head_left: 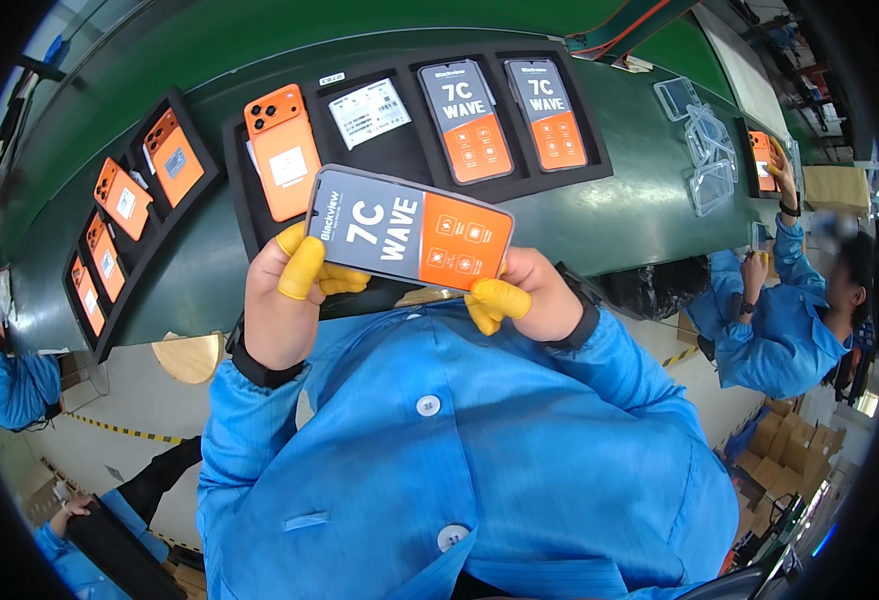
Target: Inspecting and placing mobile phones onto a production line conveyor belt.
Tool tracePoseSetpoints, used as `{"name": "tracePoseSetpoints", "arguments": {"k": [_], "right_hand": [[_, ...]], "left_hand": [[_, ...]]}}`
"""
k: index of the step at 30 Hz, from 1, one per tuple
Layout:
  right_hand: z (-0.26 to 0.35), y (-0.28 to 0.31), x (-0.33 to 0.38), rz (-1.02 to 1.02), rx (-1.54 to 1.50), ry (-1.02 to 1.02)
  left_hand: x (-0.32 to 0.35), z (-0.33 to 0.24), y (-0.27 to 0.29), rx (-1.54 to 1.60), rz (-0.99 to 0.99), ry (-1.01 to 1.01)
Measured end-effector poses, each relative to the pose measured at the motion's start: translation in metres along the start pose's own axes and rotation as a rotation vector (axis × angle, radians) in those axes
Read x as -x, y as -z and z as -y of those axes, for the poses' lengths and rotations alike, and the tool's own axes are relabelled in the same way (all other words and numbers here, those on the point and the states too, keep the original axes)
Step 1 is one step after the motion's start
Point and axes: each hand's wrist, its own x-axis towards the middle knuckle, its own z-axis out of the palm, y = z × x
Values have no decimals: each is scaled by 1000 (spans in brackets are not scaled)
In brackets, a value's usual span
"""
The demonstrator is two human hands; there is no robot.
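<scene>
I hold a smartphone (409,228) level in front of my chest, its grey and orange printed front film turned up. My left hand (284,300), in yellow finger cots, grips its left end. At the lower right corner my right hand (539,295), also in yellow cots, is closed on the edge. Just beyond lies a black tray (599,165). In it are an orange phone (292,128) with its back up, a white printed label (370,114), and two phones with the same front film, one (464,125) beside the other (547,115).
A second black tray (149,262) at the left holds several orange phones, backs up. Clear plastic cases (711,188) are piled on the green table (644,225) at the right. A co-worker (784,325) in blue handles another orange phone (761,150) there. A round wooden stool (187,358) stands below the table edge.
</scene>
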Motion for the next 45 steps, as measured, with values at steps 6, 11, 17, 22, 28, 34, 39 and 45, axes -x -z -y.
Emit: {"name": "tracePoseSetpoints", "arguments": {"k": [6, 11, 17, 22, 28, 34, 39, 45], "right_hand": [[-3, 1, -1, -5, 27, 60], [-12, -1, 1, -100, 148, 51], [-15, 2, 7, -135, 159, 67], [-10, 13, 14, -119, 122, 21], [-7, 11, 15, -85, 212, 3], [-3, 7, 14, -57, 299, -13], [-7, 13, 17, -48, 328, -50], [-13, 15, 18, -70, 326, -87]], "left_hand": [[2, 3, -4, -71, -57, 9], [2, 7, -7, -124, -80, 44], [3, 10, -11, -157, -81, 108], [5, -5, -5, -110, 91, 168], [2, -15, 1, -389, 242, 216], [6, -6, 6, -408, 218, 237], [6, 4, 6, -412, 197, 247], [9, 11, 6, -428, 191, 287]]}}
